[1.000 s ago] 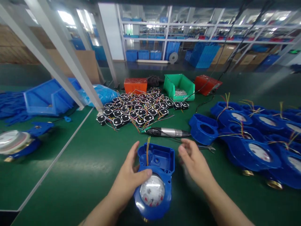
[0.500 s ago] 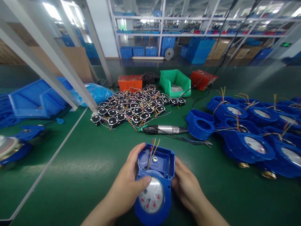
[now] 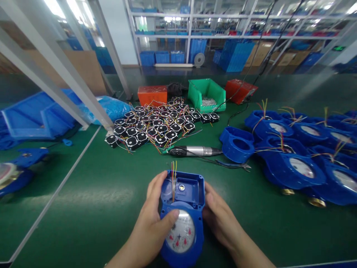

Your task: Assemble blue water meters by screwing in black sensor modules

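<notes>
A blue water meter (image 3: 182,219) with a round dial and an open upper compartment sits on the green table in front of me. Thin coloured wires stick up from its compartment. My left hand (image 3: 152,223) grips its left side, thumb resting on the dial's rim. My right hand (image 3: 220,219) is closed against its right side. Just beyond lie a silver and black electric screwdriver (image 3: 195,150) and a pair of tweezers (image 3: 234,165).
Several black square modules with coloured wires (image 3: 156,126) are spread behind the screwdriver. A green bin of screws (image 3: 206,95) stands between two orange boxes. Several blue meters (image 3: 295,156) crowd the right side. A blue tray (image 3: 36,115) and slanted metal posts stand at the left.
My right hand came in from the air and closed on the meter's right side. The meter was drawn slightly nearer to me, and the view tilted down a little.
</notes>
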The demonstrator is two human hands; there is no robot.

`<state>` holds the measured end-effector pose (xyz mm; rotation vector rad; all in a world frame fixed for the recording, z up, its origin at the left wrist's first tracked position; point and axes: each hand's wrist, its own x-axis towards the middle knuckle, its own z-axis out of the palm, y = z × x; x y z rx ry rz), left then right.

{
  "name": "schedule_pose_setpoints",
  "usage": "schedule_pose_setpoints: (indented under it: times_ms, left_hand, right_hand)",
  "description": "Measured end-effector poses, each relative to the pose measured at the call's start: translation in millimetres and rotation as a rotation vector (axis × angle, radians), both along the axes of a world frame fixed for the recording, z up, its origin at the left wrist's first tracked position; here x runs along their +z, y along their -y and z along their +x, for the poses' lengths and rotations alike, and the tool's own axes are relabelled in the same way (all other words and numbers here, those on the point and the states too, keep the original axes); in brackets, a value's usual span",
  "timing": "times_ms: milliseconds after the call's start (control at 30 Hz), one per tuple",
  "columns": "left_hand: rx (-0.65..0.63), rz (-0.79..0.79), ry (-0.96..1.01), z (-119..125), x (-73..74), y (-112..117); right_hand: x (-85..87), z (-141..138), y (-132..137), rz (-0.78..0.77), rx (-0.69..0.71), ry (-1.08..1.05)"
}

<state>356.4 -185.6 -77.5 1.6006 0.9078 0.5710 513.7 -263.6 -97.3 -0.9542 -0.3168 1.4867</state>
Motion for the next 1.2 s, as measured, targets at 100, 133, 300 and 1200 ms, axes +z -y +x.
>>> schedule_pose_setpoints:
  times_ms: [100, 133, 300, 1200]
  left_hand:
    - [-0.027, 0.024, -0.038, -1, 3.2, -4]
    - [-0.034, 0.035, -0.049, -1, 4.6, -5]
    - [-0.05, 0.053, -0.084, 1, 9.5, -7]
    - [0.143, -0.416, 0.231, 4, -0.7, -1]
  right_hand:
    - [4.5, 0, -1, 0.043, 0.042, 0.013]
    - [5.5, 0, -1, 0.04, 0.041, 0.01]
    - [6.2, -2, -3, -0.025, -0.004, 0.001]
    - [9.2, -13, -7, -0.051, -0.012, 0.035]
